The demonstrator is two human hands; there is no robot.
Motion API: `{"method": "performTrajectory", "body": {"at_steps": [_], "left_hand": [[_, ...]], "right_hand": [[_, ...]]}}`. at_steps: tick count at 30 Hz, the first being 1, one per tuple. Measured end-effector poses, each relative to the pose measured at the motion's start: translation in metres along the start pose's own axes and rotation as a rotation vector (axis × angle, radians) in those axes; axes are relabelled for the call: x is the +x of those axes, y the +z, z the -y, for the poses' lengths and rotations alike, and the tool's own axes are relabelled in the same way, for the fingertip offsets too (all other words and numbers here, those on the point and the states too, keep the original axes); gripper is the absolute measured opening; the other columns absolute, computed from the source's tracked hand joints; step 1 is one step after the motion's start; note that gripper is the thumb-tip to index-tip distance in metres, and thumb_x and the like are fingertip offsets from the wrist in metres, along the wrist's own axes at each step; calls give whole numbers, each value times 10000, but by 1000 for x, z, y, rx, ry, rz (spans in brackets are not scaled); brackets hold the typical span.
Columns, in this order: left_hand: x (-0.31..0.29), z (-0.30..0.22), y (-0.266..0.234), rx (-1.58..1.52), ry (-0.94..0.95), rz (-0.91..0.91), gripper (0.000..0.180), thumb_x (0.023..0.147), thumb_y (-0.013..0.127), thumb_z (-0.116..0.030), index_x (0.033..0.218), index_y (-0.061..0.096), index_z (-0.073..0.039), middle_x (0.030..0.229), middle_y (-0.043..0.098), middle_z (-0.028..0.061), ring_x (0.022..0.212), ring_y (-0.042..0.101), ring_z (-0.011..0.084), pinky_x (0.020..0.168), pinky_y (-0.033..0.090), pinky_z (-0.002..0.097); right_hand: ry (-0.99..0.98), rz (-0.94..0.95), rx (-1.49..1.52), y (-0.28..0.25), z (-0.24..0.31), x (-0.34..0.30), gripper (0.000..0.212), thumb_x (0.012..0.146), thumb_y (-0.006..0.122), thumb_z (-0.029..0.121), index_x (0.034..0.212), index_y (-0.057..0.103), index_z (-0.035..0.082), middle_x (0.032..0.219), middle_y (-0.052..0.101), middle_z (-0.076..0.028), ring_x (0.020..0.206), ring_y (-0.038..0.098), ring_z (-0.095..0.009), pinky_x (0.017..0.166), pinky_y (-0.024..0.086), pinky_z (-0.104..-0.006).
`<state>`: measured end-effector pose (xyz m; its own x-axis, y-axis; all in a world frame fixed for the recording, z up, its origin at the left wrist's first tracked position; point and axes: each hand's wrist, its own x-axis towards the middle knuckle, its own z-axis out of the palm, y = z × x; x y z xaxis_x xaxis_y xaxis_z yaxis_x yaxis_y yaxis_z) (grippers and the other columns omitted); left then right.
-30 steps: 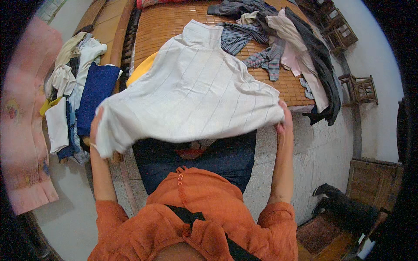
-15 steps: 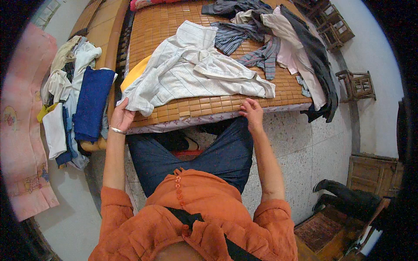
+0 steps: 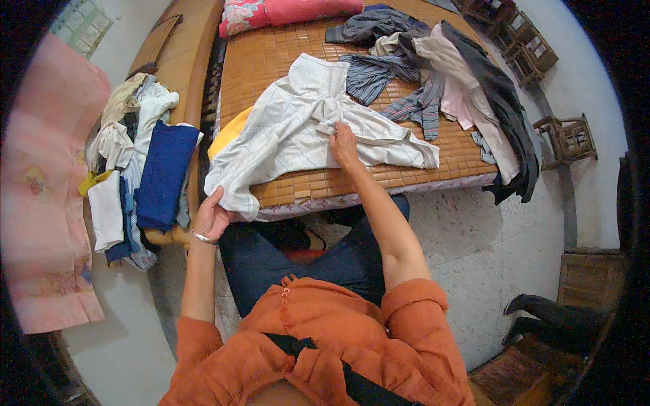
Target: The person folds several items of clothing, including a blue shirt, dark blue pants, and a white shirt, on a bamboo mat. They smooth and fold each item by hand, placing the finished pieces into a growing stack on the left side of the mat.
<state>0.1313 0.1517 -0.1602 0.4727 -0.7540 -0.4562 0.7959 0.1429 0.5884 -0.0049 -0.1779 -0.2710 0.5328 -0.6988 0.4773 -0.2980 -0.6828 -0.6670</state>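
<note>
A light grey shirt (image 3: 284, 128) with thin stripes lies spread on the brown bamboo mat (image 3: 271, 42) before me, one sleeve stretched to the right. My left hand (image 3: 213, 218) grips its lower left corner at the mat's front edge, fingers closed on the cloth. Over the shirt's middle, my right hand (image 3: 344, 147) pinches a fold of the same fabric. Part of a yellow cloth (image 3: 231, 132) shows from beneath the shirt's left side; the rest of it is hidden.
Striped and dark clothes (image 3: 379, 71) lie at the far right, with beige and black garments (image 3: 497, 125) hanging over the edge. A clothes pile with folded navy cloth (image 3: 166, 172) sits left. Behind is a red floral roll (image 3: 291, 11). A small wooden chair (image 3: 567, 140) stands right.
My right hand has moved from the mat's front edge up and left onto the shirt's middle and closed on its cloth. My left hand keeps hold of the corner. The view has shifted slightly.
</note>
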Motion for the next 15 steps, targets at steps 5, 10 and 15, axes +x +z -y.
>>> {"method": "performTrajectory", "body": {"at_steps": [5, 10, 15], "left_hand": [[-29, -31, 6, 92, 142, -68, 419, 873, 510, -256, 1215, 441, -24, 1175, 533, 97, 1066, 516, 221, 917, 410, 363], [-31, -73, -24, -36, 105, 183, 446, 912, 399, -347, 1189, 481, -7, 1172, 538, 125, 1070, 511, 262, 947, 374, 376], [8, -98, -21, -199, 485, -37, 411, 934, 365, -256, 1262, 366, -7, 1273, 436, 142, 1185, 396, 262, 1035, 273, 379]], "right_hand": [[-11, 142, -35, -30, 5, -12, 347, 645, 592, 25, 979, 495, 30, 904, 498, -177, 892, 475, -377, 771, 402, -435], [-96, 190, 18, -130, 44, -64, 321, 607, 599, 28, 921, 532, 24, 855, 533, -163, 819, 495, -354, 724, 411, -408], [29, 179, 84, -202, 64, -105, 127, 669, 612, 59, 769, 541, 28, 775, 509, -130, 762, 483, -309, 694, 409, -370]]}}
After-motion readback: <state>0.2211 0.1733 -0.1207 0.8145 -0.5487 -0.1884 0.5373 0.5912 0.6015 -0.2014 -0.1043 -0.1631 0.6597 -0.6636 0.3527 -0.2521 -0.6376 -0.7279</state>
